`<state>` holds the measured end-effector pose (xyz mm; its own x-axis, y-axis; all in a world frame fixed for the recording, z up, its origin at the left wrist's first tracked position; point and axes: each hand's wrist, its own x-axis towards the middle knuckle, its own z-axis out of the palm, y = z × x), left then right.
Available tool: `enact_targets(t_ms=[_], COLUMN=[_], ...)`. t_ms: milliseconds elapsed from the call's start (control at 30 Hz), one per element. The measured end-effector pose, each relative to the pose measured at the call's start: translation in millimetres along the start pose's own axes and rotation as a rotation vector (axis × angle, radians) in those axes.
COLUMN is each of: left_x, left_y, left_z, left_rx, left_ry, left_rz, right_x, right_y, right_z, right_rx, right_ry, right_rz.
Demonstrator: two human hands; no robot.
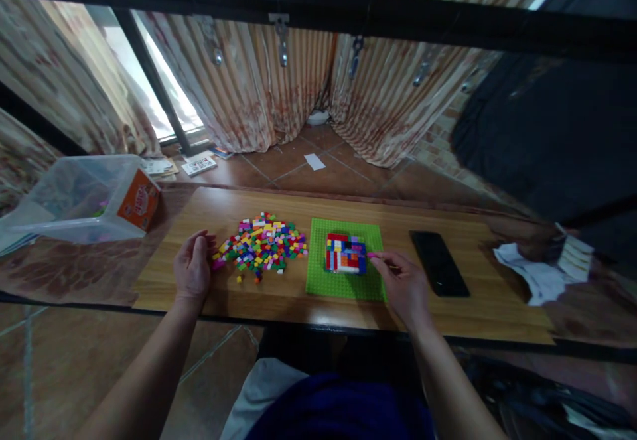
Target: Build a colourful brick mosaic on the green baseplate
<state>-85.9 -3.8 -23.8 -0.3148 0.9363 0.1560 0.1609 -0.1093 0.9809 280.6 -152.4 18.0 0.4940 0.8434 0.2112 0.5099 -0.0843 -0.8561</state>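
A green baseplate point(318, 287) lies on the wooden board, bearing a low block of colourful toy bricks point(346, 254) in red, white, blue and other colours. At its right side, my right hand point(405, 284) pinches a small magenta brick point(372, 255) between thumb and fingertips. Left of the baseplate spreads a pile of loose toy bricks point(266, 244) in mixed colours. My left hand point(193, 267) rests on its side at the pile's left edge, fingers loosely stretched and apart, with nothing visible in it. A few magenta bricks lie close beside it.
A black phone-like slab point(438, 263) lies right of my right hand on the wooden board point(283, 307). Crumpled white paper point(530, 271) is at the far right. A clear plastic bin point(79, 191) with an orange label stands at the left. A dark bar point(318, 5) crosses above.
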Motion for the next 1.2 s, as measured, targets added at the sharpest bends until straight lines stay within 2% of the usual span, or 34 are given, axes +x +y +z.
enact_targets(t_ms=[233, 400, 567, 767, 1033, 1200], left_x=[2.4, 2.9, 1.7, -0.6, -1.2, -0.8], left_y=[-4.8, -7.0, -4.2, 0.4, -1.3, -3.9], left_z=[-1.7, -2.2, -1.1, 0.2, 0.1, -1.1], left_rx=[0.023, 0.023, 0.040, 0.067, 0.086, 0.113], left_ry=[-0.010, -0.015, -0.018, -0.028, -0.023, -0.043], left_rz=[-0.007, -0.003, 0.015, 0.016, 0.025, 0.032], right_x=[19.4, 30.3, 37.6, 45.9, 47.3, 49.7], right_y=[0.3, 2.2, 5.8, 10.7, 11.1, 7.3], right_z=[15.3, 28.2, 30.8, 32.0, 35.7, 37.9], right_rx=[-0.196, -0.238, -0.192, -0.088, 0.195, 0.235], right_ry=[-0.053, -0.131, -0.123, -0.177, -0.293, -0.316], right_rz=[-0.207, -0.223, -0.172, -0.091, 0.194, 0.280])
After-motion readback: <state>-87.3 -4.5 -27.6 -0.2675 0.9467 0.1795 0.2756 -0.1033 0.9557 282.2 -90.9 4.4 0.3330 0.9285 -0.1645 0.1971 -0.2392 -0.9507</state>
